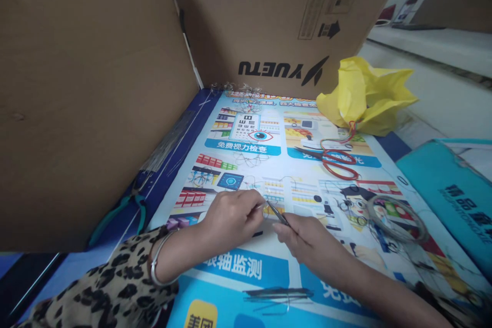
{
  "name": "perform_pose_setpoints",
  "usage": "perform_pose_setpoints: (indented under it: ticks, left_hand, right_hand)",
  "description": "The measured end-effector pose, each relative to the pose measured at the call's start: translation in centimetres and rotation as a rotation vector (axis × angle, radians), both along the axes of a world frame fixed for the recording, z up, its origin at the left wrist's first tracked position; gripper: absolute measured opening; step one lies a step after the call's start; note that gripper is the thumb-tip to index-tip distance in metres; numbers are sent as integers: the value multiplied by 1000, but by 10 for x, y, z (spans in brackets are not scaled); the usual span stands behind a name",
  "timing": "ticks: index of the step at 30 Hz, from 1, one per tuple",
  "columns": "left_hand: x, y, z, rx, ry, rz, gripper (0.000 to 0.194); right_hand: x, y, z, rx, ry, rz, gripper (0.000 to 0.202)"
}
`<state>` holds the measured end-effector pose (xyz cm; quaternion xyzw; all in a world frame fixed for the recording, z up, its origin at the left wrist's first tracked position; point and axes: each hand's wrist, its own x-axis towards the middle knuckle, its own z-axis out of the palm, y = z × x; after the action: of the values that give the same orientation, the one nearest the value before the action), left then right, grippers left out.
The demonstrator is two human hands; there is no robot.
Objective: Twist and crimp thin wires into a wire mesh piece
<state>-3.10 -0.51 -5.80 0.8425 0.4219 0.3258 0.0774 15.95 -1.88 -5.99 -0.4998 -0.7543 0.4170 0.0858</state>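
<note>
Near the middle of the printed sheet [269, 169], my left hand [234, 215] is closed in a pinch; what sits between its fingertips is too small to make out. My right hand [303, 238] is wrapped round a slim metal tool [277, 212], whose tip points up and left and meets the left fingertips. Thin wire loops [249, 159] lie on the sheet beyond my hands. A bundle of dark wire pieces [279, 293] rests on the sheet in front of my hands.
Cardboard walls [246, 20] stand at the left and back. Red-handled scissors [338, 161], a yellow bag [361, 95], a wire coil [397, 220] and a teal package [446, 200] lie on the right. Teal-handled pliers [123, 210] are at the left.
</note>
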Motion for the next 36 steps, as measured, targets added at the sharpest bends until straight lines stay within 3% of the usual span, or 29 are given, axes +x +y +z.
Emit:
perform_pose_setpoints:
  ticks: [23,29,36]
  left_hand:
    - [1,0,-2,5,-33,0,12]
    - [2,0,-2,17,-19,1,12]
    - [-5,2,0,32,126,-73,15]
  right_hand:
    - [0,-1,0,-30,32,2,42]
    - [-1,1,1,38,-23,22,40]
    - [1,4,-2,72,-116,65,31]
